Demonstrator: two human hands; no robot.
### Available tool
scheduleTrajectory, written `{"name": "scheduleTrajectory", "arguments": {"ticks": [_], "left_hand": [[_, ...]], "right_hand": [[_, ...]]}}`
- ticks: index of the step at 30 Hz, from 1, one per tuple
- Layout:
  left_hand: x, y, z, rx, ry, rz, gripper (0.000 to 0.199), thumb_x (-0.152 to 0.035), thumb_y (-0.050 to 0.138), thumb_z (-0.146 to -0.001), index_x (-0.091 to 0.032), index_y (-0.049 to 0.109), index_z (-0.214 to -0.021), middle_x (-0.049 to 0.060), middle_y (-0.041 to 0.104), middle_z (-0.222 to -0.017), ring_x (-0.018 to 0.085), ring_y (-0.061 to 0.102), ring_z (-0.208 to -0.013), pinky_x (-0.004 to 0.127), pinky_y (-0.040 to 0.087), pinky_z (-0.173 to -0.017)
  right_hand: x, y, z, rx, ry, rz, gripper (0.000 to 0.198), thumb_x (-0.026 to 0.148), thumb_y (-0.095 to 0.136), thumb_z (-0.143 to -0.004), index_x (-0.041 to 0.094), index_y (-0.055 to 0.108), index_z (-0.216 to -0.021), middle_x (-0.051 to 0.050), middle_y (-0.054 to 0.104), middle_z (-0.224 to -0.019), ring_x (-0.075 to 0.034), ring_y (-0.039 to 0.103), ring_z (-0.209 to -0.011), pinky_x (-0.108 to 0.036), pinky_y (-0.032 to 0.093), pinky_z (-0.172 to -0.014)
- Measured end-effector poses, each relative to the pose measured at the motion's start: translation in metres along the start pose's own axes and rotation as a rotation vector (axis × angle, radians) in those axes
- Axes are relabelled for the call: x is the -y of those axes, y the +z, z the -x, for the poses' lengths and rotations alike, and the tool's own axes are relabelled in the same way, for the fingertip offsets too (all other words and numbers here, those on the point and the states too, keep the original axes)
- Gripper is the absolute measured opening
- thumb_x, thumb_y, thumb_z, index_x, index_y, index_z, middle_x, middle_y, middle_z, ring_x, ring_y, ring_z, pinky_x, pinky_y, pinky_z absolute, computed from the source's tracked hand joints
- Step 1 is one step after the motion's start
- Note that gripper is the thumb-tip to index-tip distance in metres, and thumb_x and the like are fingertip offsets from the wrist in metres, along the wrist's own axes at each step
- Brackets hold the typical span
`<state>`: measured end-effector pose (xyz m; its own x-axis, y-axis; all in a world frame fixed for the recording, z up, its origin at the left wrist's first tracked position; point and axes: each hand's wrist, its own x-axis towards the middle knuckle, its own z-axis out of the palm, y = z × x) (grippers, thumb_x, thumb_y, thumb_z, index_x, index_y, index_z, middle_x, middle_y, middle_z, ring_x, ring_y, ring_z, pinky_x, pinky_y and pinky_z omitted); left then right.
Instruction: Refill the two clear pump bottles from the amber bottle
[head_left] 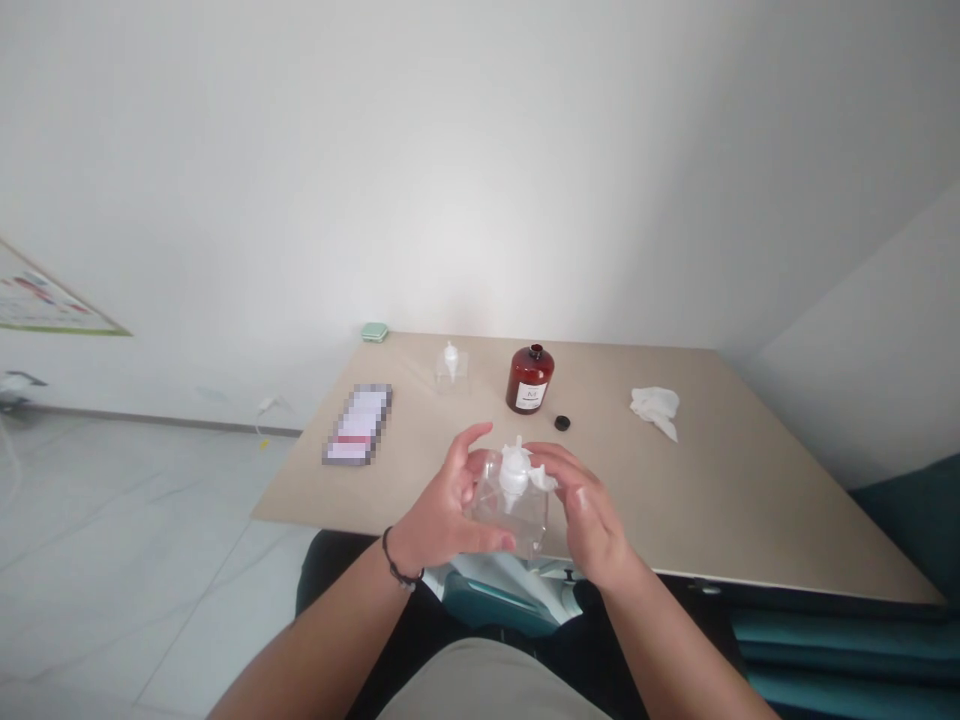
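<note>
Head view is showing both hands closing around a clear bottle [510, 505] with a white pump top [514, 470], held just above the near edge of the table [712, 500]. The left hand [442, 510] is wrapping the bottle's side, fingers curled against it; the right hand [589, 510] is pressing on the other side, with a bit of white tissue [544, 478] tucked near the pump.

Slipping looks like the main risk: the bottle is sitting at the table's edge over the lap, so a loose hold could be dropping it off the table. Squeezing the thin walls too hard might be pushing liquid out through the pump, if any is inside, which I cannot tell.

Farther back, a brown bottle [529, 378] is standing open, its black cap [562, 423] lying just beside it; a careless reach could be knocking it over and spilling.
</note>
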<state>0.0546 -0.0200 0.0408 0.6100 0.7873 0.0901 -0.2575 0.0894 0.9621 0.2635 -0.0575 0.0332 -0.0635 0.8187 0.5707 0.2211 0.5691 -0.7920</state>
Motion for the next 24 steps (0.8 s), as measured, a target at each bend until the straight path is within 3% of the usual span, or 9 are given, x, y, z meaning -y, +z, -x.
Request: {"name": "scheduleTrajectory", "arguments": {"ticks": [3,5,8,10,13,16,20,24], "left_hand": [[0.001,0.001,-0.002,0.066,0.053,0.127,0.132,-0.025,0.099,-0.061,-0.042,0.009,-0.157,0.005,0.064,-0.125,0.027,0.066,-0.114,0.040,0.054,-0.096],[0.000,0.003,-0.002,0.061,0.058,0.150,0.133,-0.024,0.098,-0.062,-0.042,0.007,-0.157,0.004,0.064,-0.125,0.027,0.066,-0.115,0.040,0.054,-0.096],[-0.002,0.010,-0.001,-0.014,0.063,0.139,0.131,-0.022,0.097,-0.062,-0.041,0.010,-0.158,0.004,0.064,-0.125,0.025,0.067,-0.113,0.039,0.054,-0.097],[-0.002,0.015,0.000,-0.077,0.065,0.129,0.129,-0.022,0.097,-0.062,-0.040,0.012,-0.158,0.004,0.063,-0.124,0.023,0.068,-0.109,0.037,0.054,-0.096],[-0.001,0.024,0.000,-0.172,0.075,0.090,0.125,-0.023,0.097,-0.063,-0.040,0.016,-0.156,0.003,0.062,-0.125,0.021,0.068,-0.106,0.034,0.056,-0.091],[-0.002,0.029,0.000,-0.270,0.104,0.003,0.116,-0.025,0.097,-0.064,-0.038,0.025,-0.154,0.005,0.061,-0.130,0.022,0.068,-0.109,0.033,0.057,-0.090],[-0.005,0.032,-0.003,-0.350,0.103,-0.102,0.091,-0.029,0.095,-0.067,-0.029,0.044,-0.143,0.009,0.061,-0.137,0.025,0.068,-0.112,0.035,0.058,-0.093],[-0.004,0.034,-0.005,-0.382,0.075,-0.151,0.082,-0.030,0.092,-0.070,-0.027,0.048,-0.139,0.009,0.065,-0.131,0.025,0.070,-0.106,0.036,0.059,-0.090]], "right_hand": [[-0.004,0.005,-0.003,-0.055,0.174,-0.226,0.050,0.060,0.039,-0.104,0.029,0.078,-0.107,-0.010,0.076,-0.124,-0.030,0.071,-0.115,-0.048,0.059,-0.095],[-0.004,0.012,-0.004,-0.108,0.291,-0.368,0.052,0.067,0.044,-0.099,0.029,0.079,-0.101,-0.009,0.079,-0.117,-0.031,0.074,-0.107,-0.047,0.061,-0.088],[-0.002,0.022,0.000,-0.218,0.398,-0.479,0.050,0.068,0.049,-0.096,0.028,0.077,-0.107,-0.008,0.081,-0.111,-0.031,0.077,-0.099,-0.047,0.062,-0.086],[-0.003,0.027,0.009,-0.288,0.403,-0.434,0.049,0.064,0.049,-0.098,0.027,0.075,-0.118,-0.008,0.080,-0.117,-0.032,0.075,-0.107,-0.048,0.061,-0.092],[-0.005,0.032,0.026,-0.308,0.305,-0.251,0.051,0.058,0.046,-0.102,0.028,0.066,-0.138,-0.009,0.070,-0.139,-0.033,0.063,-0.134,-0.052,0.054,-0.108],[-0.005,0.032,0.042,-0.242,0.158,-0.070,0.056,0.053,0.045,-0.104,0.029,0.051,-0.155,-0.009,0.055,-0.158,-0.034,0.043,-0.152,-0.057,0.042,-0.120],[0.005,0.029,0.052,-0.131,-0.028,0.147,0.063,0.042,0.045,-0.104,0.028,0.033,-0.165,-0.009,0.039,-0.170,-0.036,0.035,-0.157,-0.061,0.036,-0.124],[0.020,0.022,0.047,-0.068,-0.181,0.389,0.073,0.022,0.048,-0.100,0.028,0.023,-0.168,-0.008,0.031,-0.173,-0.034,0.034,-0.157,-0.057,0.041,-0.122]]}}
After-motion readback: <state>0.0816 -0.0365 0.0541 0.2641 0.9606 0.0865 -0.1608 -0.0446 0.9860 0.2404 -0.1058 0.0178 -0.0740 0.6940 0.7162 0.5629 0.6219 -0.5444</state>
